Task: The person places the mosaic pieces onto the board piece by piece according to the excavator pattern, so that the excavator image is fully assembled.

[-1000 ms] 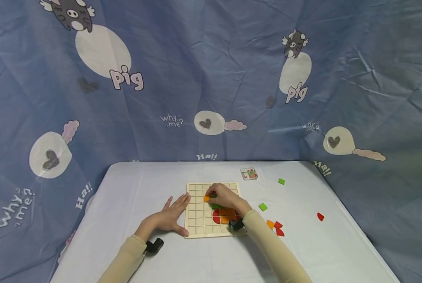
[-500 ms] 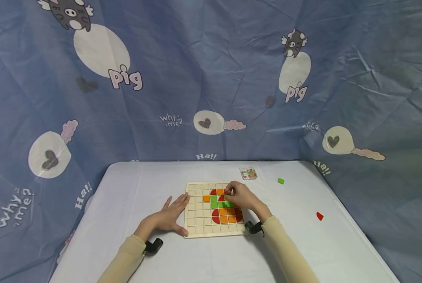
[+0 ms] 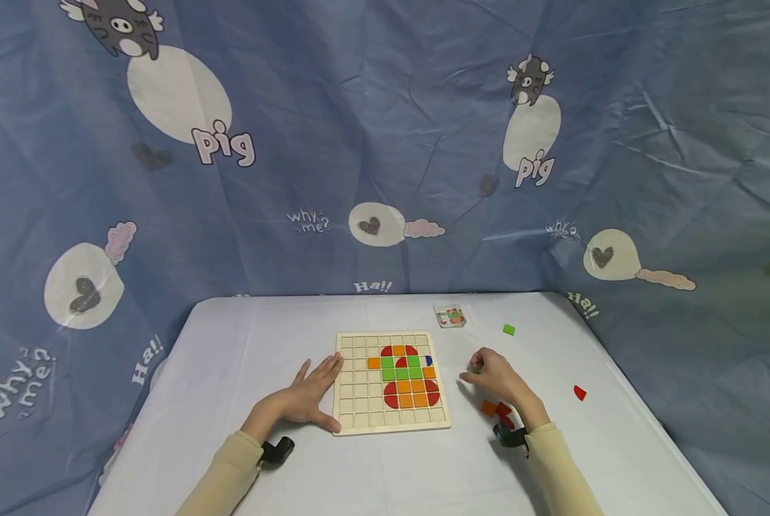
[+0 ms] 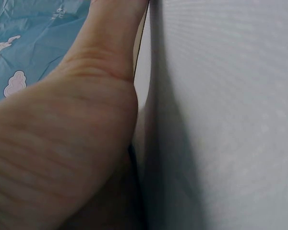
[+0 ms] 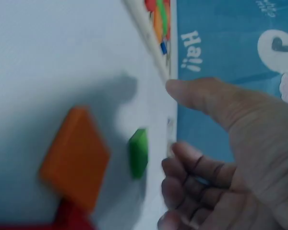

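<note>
My left hand (image 3: 304, 395) lies spread on the table, its fingertips and thumb against the left edge of a wooden grid board (image 3: 358, 405). Red, orange and green tiles (image 3: 402, 373) fill part of that board's right half, with a small blue piece (image 3: 428, 360) near its right edge. Off the board's right side hovers my right hand (image 3: 497, 376), thumb and fingers apart with nothing between them. In the right wrist view, a loose green tile (image 5: 138, 153) lies below those fingers, and an orange tile (image 5: 77, 158) is closer to the camera.
Near the right forearm lie an orange tile (image 3: 489, 408) and red quarter-round pieces (image 3: 504, 413). Farther right is another red piece (image 3: 580, 393). A green tile (image 3: 509, 330) and a pattern card (image 3: 450, 316) are toward the back. A blue printed curtain (image 3: 385, 265) stands behind the table.
My right hand has moved from above the board rightward to the loose tiles, uncovering the tiled pattern and the blue piece. The left hand has stayed at the board's edge.
</note>
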